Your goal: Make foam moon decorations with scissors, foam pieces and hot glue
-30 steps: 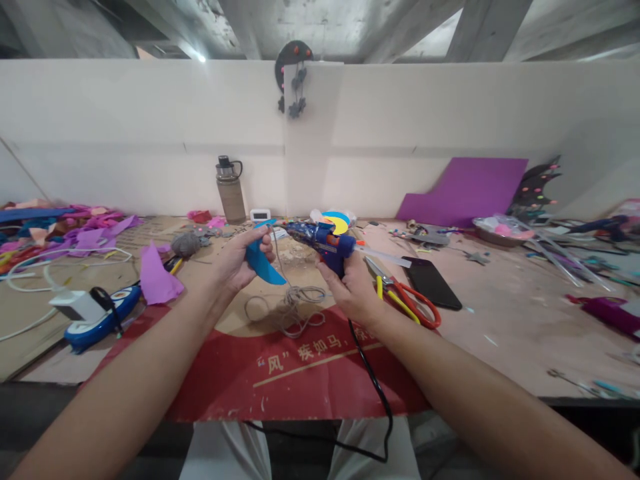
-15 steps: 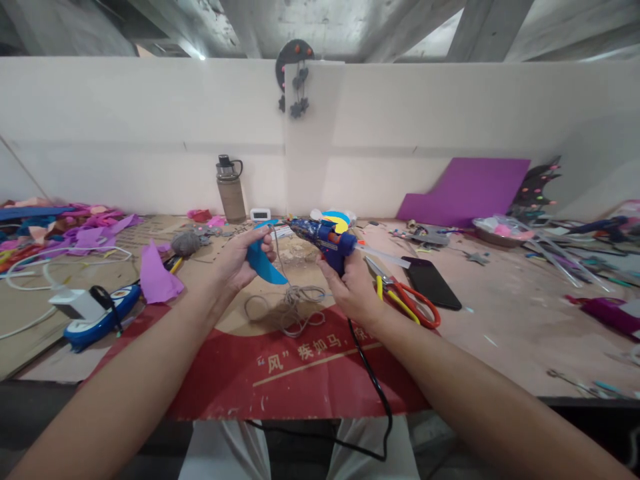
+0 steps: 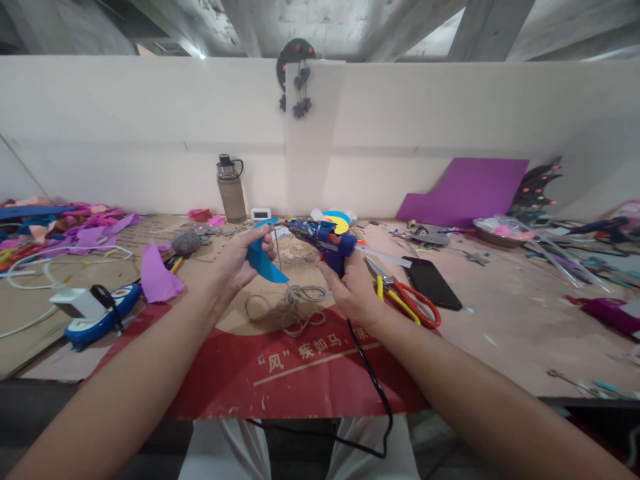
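My left hand point(image 3: 246, 257) is closed on a curved blue felt piece point(image 3: 267, 265), held up above the table. A grey cord point(image 3: 304, 295) runs from the felt near my fingertips down to a loose tangle on the red-printed board. My right hand point(image 3: 351, 288) wraps round the handle of a blue hot glue gun point(image 3: 327, 241), its nozzle pointing left at the felt's upper edge by my left fingertips. Whether the nozzle touches the felt I cannot tell. A clear glue stick point(image 3: 385, 255) sticks out of the gun's back end.
Scissors with red and yellow handles point(image 3: 407, 300) and a black phone point(image 3: 433, 283) lie right of my right hand. The gun's black cable point(image 3: 373, 387) hangs over the front edge. Leftward are a power strip point(image 3: 103, 320), purple felt point(image 3: 159, 273) and grey yarn point(image 3: 186, 243); a bottle point(image 3: 231, 193) stands behind.
Almost nothing differs. The felt's lower tip and the glue gun have shifted very slightly; both hands keep their holds.
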Motion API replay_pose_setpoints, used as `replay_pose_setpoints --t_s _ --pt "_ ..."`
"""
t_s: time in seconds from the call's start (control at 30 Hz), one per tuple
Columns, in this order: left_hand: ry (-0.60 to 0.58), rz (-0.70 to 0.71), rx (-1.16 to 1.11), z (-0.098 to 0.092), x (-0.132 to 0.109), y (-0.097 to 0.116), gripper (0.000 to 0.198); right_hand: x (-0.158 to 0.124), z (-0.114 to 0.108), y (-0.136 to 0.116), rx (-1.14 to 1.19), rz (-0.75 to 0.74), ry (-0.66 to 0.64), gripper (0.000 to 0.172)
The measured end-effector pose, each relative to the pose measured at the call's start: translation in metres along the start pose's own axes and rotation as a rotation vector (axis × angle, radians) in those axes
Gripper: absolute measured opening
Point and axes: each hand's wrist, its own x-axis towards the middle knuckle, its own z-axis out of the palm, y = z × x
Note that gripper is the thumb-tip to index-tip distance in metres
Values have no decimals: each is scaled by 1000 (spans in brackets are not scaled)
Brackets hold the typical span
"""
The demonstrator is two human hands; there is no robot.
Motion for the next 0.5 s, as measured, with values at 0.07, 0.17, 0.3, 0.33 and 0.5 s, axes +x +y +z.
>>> replay_pose_setpoints --t_s 0.07,0.17,0.3,0.33,0.5 --pt "2 -7 5 -1 0 -1 8 -1 0 0 30 13 5 32" --pt "-2 -14 9 -1 0 -3 8 -1 0 -2 34 21 -13 29" --pt "-31 -32 5 -1 0 -3 7 0 0 -2 24 15 -27 26" --pt "-29 -28 16 -1 1 -3 8 1 1 -1 29 18 -15 27" --pt "-14 81 131 -1 2 -4 12 1 2 4 63 46 18 32"
